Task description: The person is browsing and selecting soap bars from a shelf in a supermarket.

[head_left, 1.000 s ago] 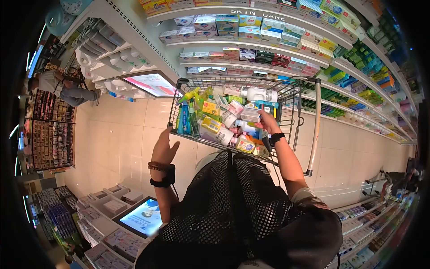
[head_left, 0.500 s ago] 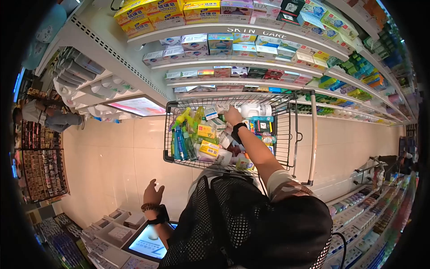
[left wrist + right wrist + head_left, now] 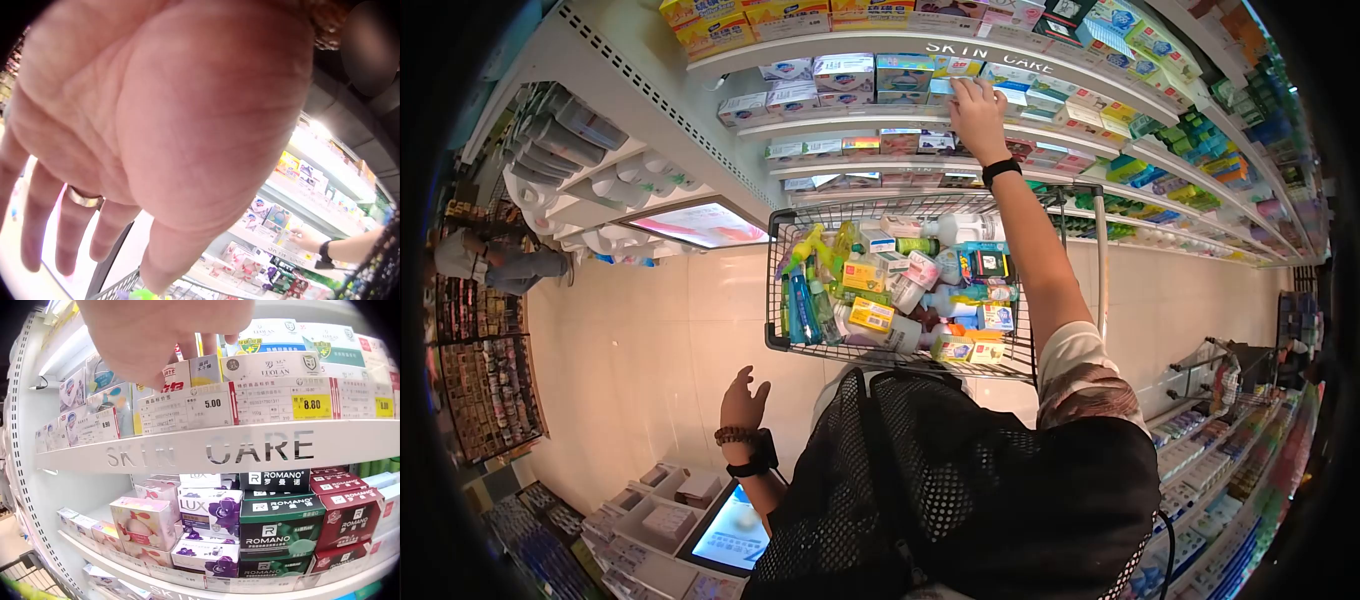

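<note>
My right hand (image 3: 977,112) reaches out over the cart to a shelf of boxed soaps. Its fingers bend down over a soap box (image 3: 941,88); in the right wrist view this box (image 3: 205,370) has a red logo and stands behind a 5.00 price tag (image 3: 187,406). I cannot tell whether the fingers grip it. My left hand (image 3: 743,405) hangs over the floor beside the cart, fingers spread and holding nothing; its palm and a ring (image 3: 84,199) show in the left wrist view. The wire shopping cart (image 3: 772,322) holds several soap boxes, bottles and spray bottles (image 3: 805,245).
Shelves marked SKIN CARE (image 3: 990,58) run along the far side. Below the shelf rail sit LUX boxes (image 3: 209,509) and green ROMANO boxes (image 3: 281,525). A lit screen (image 3: 733,530) and white bins stand at lower left. Another person (image 3: 495,262) is at the far left.
My right hand has gone from among the goods in the cart up to the soap shelf. The left hand has drawn back from the cart's corner and stays apart from it.
</note>
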### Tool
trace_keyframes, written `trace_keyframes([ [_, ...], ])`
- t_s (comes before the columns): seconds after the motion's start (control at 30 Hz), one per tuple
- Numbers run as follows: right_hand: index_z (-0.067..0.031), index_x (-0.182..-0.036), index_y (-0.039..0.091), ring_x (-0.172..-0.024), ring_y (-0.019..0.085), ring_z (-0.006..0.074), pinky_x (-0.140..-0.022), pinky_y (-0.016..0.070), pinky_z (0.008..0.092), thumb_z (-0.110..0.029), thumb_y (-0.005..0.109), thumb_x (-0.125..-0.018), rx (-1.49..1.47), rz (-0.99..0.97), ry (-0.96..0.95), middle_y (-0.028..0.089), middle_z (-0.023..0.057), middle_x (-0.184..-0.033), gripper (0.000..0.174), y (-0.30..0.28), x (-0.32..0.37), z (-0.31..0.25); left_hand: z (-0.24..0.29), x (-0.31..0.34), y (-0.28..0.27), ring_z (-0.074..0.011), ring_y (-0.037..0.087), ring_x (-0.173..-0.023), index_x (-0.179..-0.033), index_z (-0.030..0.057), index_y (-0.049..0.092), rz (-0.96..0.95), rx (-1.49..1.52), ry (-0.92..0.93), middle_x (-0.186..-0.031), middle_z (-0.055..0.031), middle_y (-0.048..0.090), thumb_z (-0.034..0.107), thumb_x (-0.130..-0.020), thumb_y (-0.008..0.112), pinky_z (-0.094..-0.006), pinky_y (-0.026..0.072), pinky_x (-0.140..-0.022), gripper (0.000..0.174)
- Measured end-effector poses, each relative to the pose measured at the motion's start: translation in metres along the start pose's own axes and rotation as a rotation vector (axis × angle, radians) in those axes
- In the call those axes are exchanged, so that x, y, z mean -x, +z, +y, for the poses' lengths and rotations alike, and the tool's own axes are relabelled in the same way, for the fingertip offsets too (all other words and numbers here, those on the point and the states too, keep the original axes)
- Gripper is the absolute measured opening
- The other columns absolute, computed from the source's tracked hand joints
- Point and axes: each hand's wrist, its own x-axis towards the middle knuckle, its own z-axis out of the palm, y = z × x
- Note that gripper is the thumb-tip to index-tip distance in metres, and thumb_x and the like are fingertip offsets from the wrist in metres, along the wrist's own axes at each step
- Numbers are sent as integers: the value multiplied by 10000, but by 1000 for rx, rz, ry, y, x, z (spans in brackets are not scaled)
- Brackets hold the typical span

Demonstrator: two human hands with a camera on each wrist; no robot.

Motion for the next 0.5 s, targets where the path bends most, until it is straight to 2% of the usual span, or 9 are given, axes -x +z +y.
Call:
trace_keyframes([
  [0.03, -144, -1216, 659, -1208, 544, 251, -999, 373, 455, -196, 746, -827, 6, -60, -52, 650, 5, -1177, 402, -3, -2, 3, -8, -1, 4, -381, 680, -1064, -1369, 47, 545, 4, 3, -3, -1212, -221, 684, 316, -904, 725, -466, 553, -902, 566],
  [0.1, -136, -1194, 664, -1183, 554, 241, -998, 373, 449, -212, 755, -823, -25, -61, -71, 646, 21, -1157, 389, -5, -7, 10, -19, 0, 9, -389, 668, -1097, -1366, 48, 548, -31, -66, -29, -1201, -229, 686, 320, -901, 727, -471, 546, -922, 568],
  [0.17, -131, -1172, 666, -1159, 560, 245, -1000, 373, 444, -191, 762, -815, -60, -160, -111, 636, 34, -1139, 375, -6, -13, 20, -22, 1, 10, -395, 658, -1122, -1363, 49, 551, -46, -86, -29, -1189, -232, 690, 321, -897, 728, -473, 539, -938, 568],
  [0.27, -113, -1173, 650, -1132, 567, 268, -1001, 383, 443, -125, 762, -796, -81, -135, -173, 620, 56, -1145, 394, -17, -15, 24, -26, 0, 11, -394, 662, -1109, -1358, 46, 554, -59, -68, -28, -1185, -228, 694, 315, -897, 729, -474, 541, -931, 562],
  [0.33, -105, -1182, 641, -1125, 569, 275, -1004, 385, 445, -101, 758, -789, -82, -125, -190, 616, 62, -1153, 410, -33, -18, 20, -30, -5, 13, -341, 714, -993, -1377, 55, 549, -19, -67, 29, -1202, -219, 697, 328, -918, 719, -420, 576, -855, 561],
  [0.47, -84, -1207, 622, -1119, 566, 299, -1018, 389, 476, -33, 751, -755, -206, -16, -119, 606, 104, -1157, 473, -101, 16, -31, -1, -12, 7, -332, 712, -993, -1368, 56, 562, 43, -63, 176, -1181, -198, 708, 255, -916, 724, -416, 575, -859, 520],
  [0.5, -52, -1194, 619, -1095, 571, 321, -961, 436, 461, -34, 766, -751, -278, -5, -50, 601, 127, -1144, 467, -111, 30, -51, 16, -16, 5, -347, 688, -1041, -1358, 54, 566, 62, 29, 295, -1192, -193, 698, 212, -904, 729, -430, 556, -895, 508],
])
